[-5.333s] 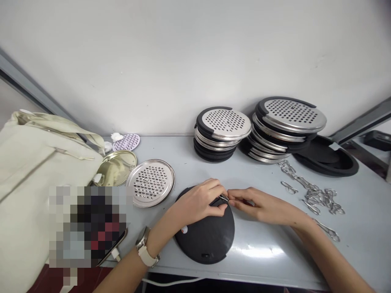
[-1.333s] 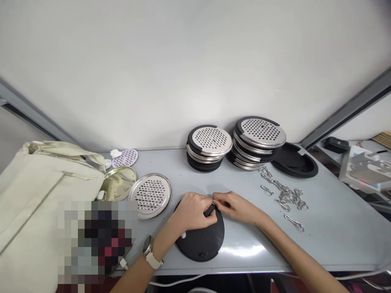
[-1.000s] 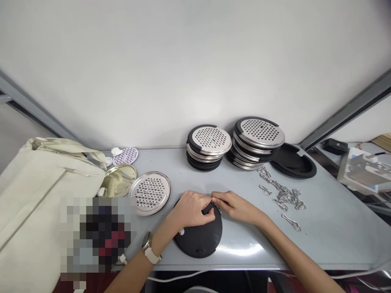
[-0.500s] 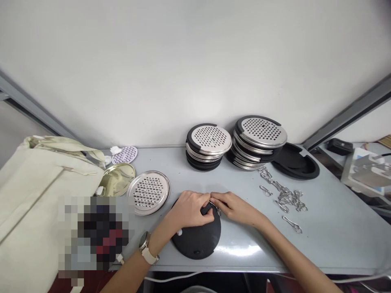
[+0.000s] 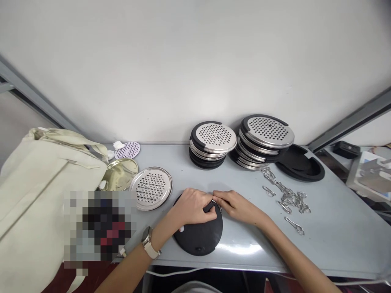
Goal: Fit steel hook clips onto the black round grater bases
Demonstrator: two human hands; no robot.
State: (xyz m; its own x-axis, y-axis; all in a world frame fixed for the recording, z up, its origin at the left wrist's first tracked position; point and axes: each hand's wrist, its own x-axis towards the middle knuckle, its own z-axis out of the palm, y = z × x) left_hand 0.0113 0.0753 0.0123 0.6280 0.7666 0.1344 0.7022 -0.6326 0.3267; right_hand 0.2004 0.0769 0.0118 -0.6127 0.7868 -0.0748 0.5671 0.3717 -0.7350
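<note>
A round black disc [image 5: 200,236] lies near the front edge of the table. My left hand [image 5: 194,206] rests on its far part, thumb and fingers closed around a raised black tab [image 5: 209,206]. Against that tab my right hand [image 5: 230,204] pinches a small metal wire clip [image 5: 220,208]. Most of the clip is hidden by the fingers, so I cannot tell whether it passes through the tab. To the right, several similar wire clips [image 5: 288,198] lie in a loose heap, with a single clip [image 5: 294,226] nearer me.
Behind stand two stacks of perforated metal grater discs with black rims, a shorter stack [image 5: 214,142] and a taller stack [image 5: 265,140]. A black round tray [image 5: 301,169] sits at right. Left are a loose grater disc [image 5: 152,188], a gold lid [image 5: 120,173] and a cream bag [image 5: 45,191].
The view has shifted. Both hands remain at the black tab; the wire clip, earlier sticking out between them, now lies along the disc's edge under my right fingers.
</note>
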